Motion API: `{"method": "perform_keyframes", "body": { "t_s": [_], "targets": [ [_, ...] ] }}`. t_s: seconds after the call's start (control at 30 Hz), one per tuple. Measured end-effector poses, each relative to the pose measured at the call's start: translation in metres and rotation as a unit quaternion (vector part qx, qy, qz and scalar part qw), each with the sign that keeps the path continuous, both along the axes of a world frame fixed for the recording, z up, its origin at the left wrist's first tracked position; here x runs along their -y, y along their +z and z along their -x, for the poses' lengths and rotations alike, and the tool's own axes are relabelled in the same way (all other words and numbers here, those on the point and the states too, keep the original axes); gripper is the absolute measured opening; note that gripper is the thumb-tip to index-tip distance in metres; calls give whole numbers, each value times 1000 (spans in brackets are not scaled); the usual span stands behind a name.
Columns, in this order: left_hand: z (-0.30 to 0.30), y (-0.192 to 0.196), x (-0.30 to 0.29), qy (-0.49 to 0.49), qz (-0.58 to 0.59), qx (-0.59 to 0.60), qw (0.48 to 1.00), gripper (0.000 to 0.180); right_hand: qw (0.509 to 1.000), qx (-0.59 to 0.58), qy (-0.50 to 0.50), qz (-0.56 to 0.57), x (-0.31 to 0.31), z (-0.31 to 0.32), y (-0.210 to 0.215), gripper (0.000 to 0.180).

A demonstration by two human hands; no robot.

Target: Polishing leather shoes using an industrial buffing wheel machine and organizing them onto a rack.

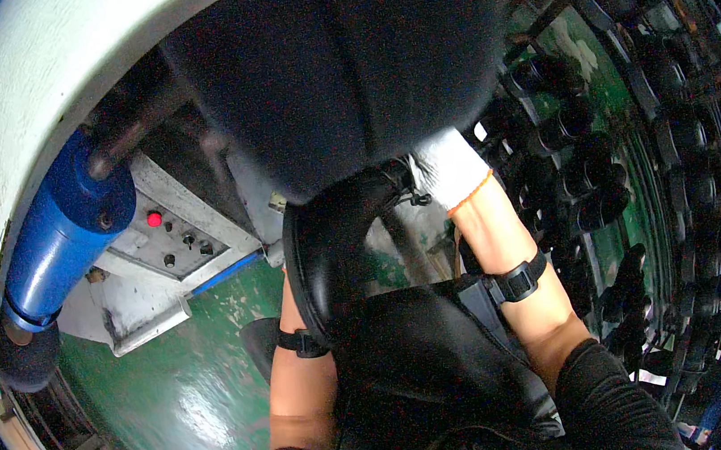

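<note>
A thick black rubber ring (328, 256) curves in front of my chest, below a large rounded black body (332, 66) that fills the upper middle. My right hand (450, 171), in a white knit glove with an orange cuff, is closed on the ring's upper end where it meets the large black body. My left forearm (304, 385), with a black wrist strap, runs up under the ring. The ring hides my left hand. Black padded material (431, 360) lies over my lap between both arms.
A white curved machine housing (19, 87) arcs over the left. A blue cylinder (64, 230) and a grey control panel with a red button (155, 219) sit below it. The green floor (184, 399) spreads at lower left. Racks of black round parts (587, 161) line the right.
</note>
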State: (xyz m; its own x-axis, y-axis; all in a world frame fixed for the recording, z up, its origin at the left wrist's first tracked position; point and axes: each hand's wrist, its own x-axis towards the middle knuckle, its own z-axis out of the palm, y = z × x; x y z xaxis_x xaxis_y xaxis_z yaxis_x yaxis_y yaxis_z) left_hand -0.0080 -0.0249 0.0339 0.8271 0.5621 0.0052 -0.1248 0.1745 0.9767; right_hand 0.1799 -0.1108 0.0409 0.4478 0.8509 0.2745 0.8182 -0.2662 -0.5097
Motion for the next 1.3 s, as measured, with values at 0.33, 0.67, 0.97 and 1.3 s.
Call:
{"method": "perform_keyframes", "body": {
  "t_s": [0.33,0.67,0.97,1.3],
  "targets": [
    [26,-43,-14,12,-38,41,998,48,994,-97,11,-54,3,-6,6,37],
    [-14,-55,2,-36,51,126,990,38,871,-466,-15,-156,24,-22,41,36],
    [-33,-204,-20,134,-325,-179,919,50,753,-639,28,-153,23,-17,53,35],
    [-51,-90,-17,34,-127,44,990,55,853,-514,56,71,37,-9,51,18]
  ]
}}
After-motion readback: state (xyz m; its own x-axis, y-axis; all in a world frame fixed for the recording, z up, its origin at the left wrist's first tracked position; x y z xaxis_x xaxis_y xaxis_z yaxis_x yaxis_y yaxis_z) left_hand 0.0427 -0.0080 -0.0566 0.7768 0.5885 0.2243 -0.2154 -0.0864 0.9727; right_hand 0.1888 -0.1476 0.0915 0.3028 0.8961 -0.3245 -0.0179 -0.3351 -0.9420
